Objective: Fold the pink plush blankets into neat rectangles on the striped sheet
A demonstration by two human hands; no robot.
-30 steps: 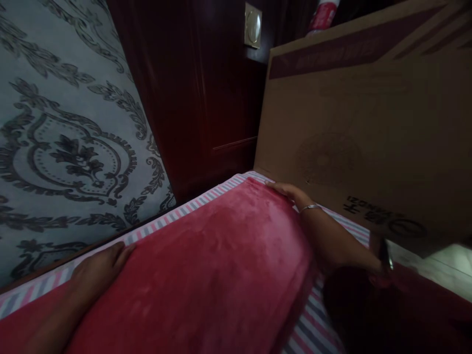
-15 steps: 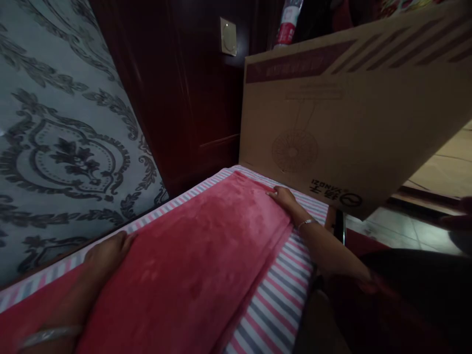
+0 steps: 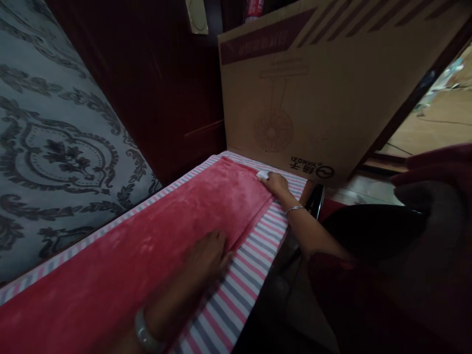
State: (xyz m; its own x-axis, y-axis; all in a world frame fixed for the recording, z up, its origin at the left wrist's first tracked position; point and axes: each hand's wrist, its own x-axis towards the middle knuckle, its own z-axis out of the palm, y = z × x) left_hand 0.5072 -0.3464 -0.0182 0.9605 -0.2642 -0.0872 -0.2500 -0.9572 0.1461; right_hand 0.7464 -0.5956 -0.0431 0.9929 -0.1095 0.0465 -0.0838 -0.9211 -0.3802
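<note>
A folded red plush blanket (image 3: 147, 236) lies lengthwise on a cloth with pink, white and grey stripes (image 3: 236, 280). At the blanket's far right corner, my right hand (image 3: 276, 185) is closed on its edge. A small white piece, perhaps a label, (image 3: 262, 174) shows at those fingertips. My left hand (image 3: 208, 253), partly blurred, rests on the near long edge of the blanket with its thumb apart from the fingers; nothing shows in it. Layers of the fold are visible along the edge between the two hands.
A large cardboard box (image 3: 295, 108) stands upright at the far end of the striped cloth. Dark red wood panelling (image 3: 155, 88) and patterned wallpaper (image 3: 66, 142) border the left side. To the right is a dark rounded seat-like object (image 3: 372, 226).
My left hand has moved from the blanket's far long edge across to its near edge. The white piece now shows at my right hand, which stays at the corner. The view has shifted.
</note>
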